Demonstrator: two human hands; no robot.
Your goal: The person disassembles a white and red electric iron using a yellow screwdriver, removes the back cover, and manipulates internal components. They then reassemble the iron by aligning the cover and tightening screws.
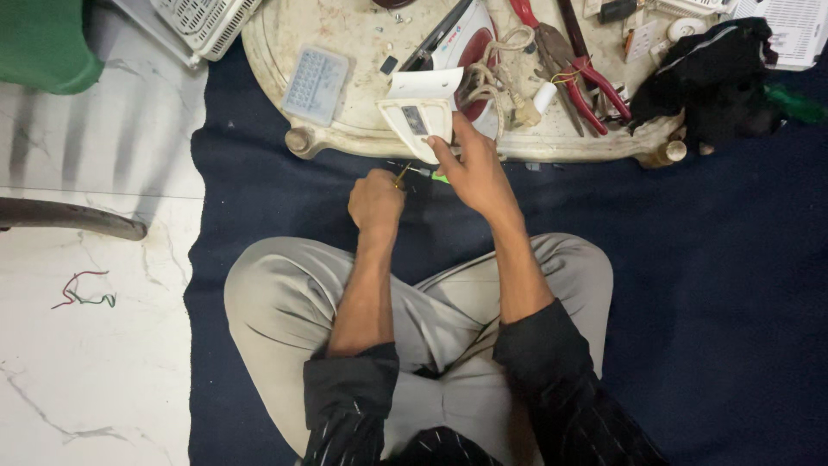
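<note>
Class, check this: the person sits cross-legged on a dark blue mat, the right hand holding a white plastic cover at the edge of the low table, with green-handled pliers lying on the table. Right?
Not quite. The head view shows the pliers have red handles, not green. The rest holds: the right hand holds the white plastic cover at the low table edge, on the dark blue mat.

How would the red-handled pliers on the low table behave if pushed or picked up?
The red-handled pliers look like metal, so probably stiff and heavy for their size. They lie flat on the low table, so they would likely slide rather than roll. Their handles are splayed, so they may swing at the pivot when lifted.
</note>
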